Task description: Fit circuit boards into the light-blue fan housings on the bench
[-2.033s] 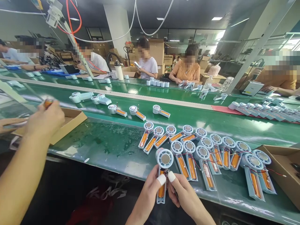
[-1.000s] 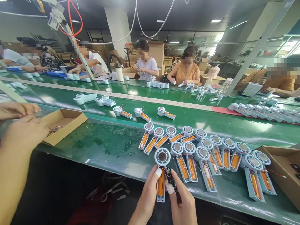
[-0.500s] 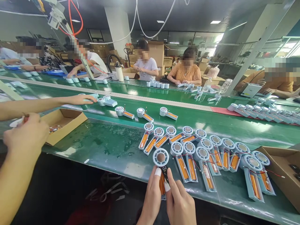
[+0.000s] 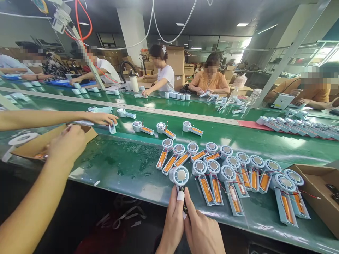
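Observation:
A light blue fan unit [image 4: 180, 175] with a round grille head is held over the near edge of the green bench. My left hand [image 4: 172, 220] grips its handle from the left, a white-wrapped fingertip on the dark circuit board [image 4: 181, 190]. On the right side of the same handle, my right hand [image 4: 202, 229] presses with its fingers closed. The lower handle is hidden by the fingers. Close by on the right lie several similar fans [image 4: 207, 188] with orange strips and thin wires in their handles.
At left a co-worker's hand [image 4: 106, 119] touches a fan piece, the other hand [image 4: 70, 141] above a cardboard box [image 4: 91, 133]. Several fans [image 4: 164, 129] lie on the green belt [image 4: 225, 134]. Another box [image 4: 315, 173] stands right. Several people sit opposite.
The held fan has tilted and shifted slightly left, and its orange strip is now covered. The co-worker's near hand moved right over the box; the far hand moved right with a piece.

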`<state>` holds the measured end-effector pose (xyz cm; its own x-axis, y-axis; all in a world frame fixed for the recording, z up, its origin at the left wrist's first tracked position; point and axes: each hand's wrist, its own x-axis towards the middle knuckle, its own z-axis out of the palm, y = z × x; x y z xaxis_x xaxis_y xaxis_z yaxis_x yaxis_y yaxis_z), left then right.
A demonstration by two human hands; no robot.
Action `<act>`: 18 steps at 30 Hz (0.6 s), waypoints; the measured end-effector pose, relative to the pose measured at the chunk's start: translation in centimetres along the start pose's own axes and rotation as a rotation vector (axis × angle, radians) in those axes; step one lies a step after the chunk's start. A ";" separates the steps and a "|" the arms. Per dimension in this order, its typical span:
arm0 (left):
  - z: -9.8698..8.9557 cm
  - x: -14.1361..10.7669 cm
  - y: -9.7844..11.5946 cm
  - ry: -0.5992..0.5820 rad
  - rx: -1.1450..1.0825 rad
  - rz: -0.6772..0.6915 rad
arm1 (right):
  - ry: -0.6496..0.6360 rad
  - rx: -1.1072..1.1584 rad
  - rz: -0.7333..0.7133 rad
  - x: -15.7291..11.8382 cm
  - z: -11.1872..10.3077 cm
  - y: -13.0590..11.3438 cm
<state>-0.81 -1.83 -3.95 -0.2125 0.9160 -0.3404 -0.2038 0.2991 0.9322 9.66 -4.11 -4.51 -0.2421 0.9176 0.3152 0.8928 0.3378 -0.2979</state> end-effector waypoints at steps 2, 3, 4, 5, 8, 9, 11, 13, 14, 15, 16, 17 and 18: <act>0.0 0.1 0.4 -0.097 -0.029 -0.018 | -0.026 -0.054 -0.009 0.1 0.0 0.1; 0.1 0.1 0.5 -0.140 -0.043 -0.025 | -0.030 -0.068 -0.010 0.1 0.2 0.1; 0.1 0.2 0.6 -0.173 -0.047 -0.029 | -0.030 -0.075 -0.009 0.1 0.4 0.1; 0.1 0.3 0.7 -0.192 -0.033 -0.034 | -0.029 -0.077 -0.008 0.1 0.7 0.0; -0.2 1.1 0.9 -0.160 0.183 0.006 | -0.050 -0.079 0.018 0.3 1.6 -0.2; -0.5 1.5 1.0 -0.139 0.296 0.049 | -0.068 -0.090 0.046 0.4 1.8 -0.3; -0.9 2.5 1.6 -0.120 0.502 0.161 | -0.119 -0.133 0.110 1.0 2.0 -0.6; -1.2 3.6 2.2 -0.148 0.596 0.215 | -0.195 -0.187 0.141 2.1 1.7 -0.9; -1.3 4.1 2.5 -0.139 0.672 0.245 | -0.248 -0.200 0.127 2.8 1.4 -1.0; -1.3 4.7 2.8 -0.117 0.743 0.273 | -0.308 -0.197 0.100 3.6 1.0 -1.0; -1.4 5.2 2.9 -0.087 0.799 0.302 | -0.367 -0.177 0.065 4.3 0.4 -0.8; -1.4 5.7 3.0 -0.063 0.845 0.324 | -0.415 -0.138 0.027 5.0 -0.4 -0.4; -1.4 6.2 2.9 -0.047 0.883 0.337 | -0.445 -0.083 -0.006 5.5 -1.5 0.2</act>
<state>-4.06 4.33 -3.49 -0.0860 0.9951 -0.0488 0.6625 0.0937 0.7431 9.09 0.68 -1.51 -0.3707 0.9225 -0.1072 0.9141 0.3420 -0.2180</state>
